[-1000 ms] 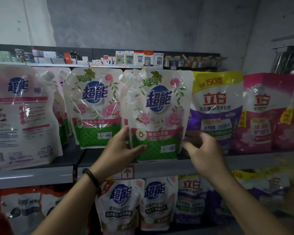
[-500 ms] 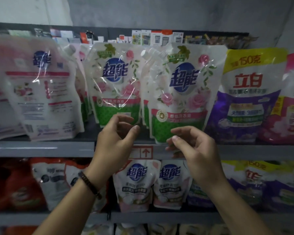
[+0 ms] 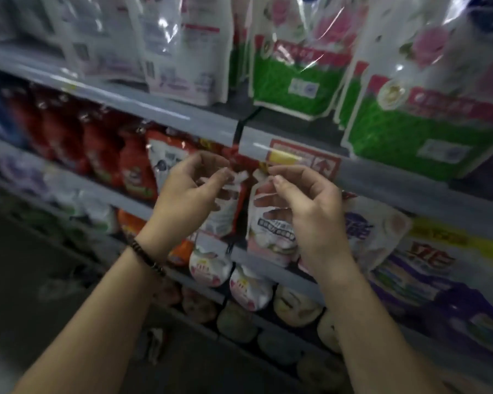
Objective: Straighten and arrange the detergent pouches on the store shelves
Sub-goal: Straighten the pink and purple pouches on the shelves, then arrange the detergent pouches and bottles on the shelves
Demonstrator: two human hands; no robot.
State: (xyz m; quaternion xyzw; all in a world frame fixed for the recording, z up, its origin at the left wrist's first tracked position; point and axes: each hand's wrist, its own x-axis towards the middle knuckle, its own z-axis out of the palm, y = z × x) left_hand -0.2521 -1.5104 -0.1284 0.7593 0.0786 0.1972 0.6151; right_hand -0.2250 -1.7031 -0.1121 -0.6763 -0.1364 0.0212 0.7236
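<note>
My left hand (image 3: 188, 191) and my right hand (image 3: 308, 214) hover side by side in front of the second shelf, fingers loosely curled, nothing visibly held. Behind the left fingertips stands a red-and-white pouch (image 3: 229, 211) with a white spout. A pink-and-white pouch (image 3: 268, 226) stands just behind the right hand, partly hidden by it. On the shelf above, two green-and-white rose pouches (image 3: 427, 115) (image 3: 293, 78) stand upright, and white pouches (image 3: 188, 52) to their left show their backs. The picture is blurred.
A grey shelf rail (image 3: 154, 109) carries a red price label (image 3: 305, 160). Red pouches (image 3: 131, 166) fill the second shelf at left, purple and yellow pouches (image 3: 427, 268) at right. Rounded pink packs (image 3: 208, 265) sit on lower shelves. Dark floor lies at bottom left.
Both hands let go of the green rose pouch on the upper shelf and dropped to the second shelf. The view tilted down and left.
</note>
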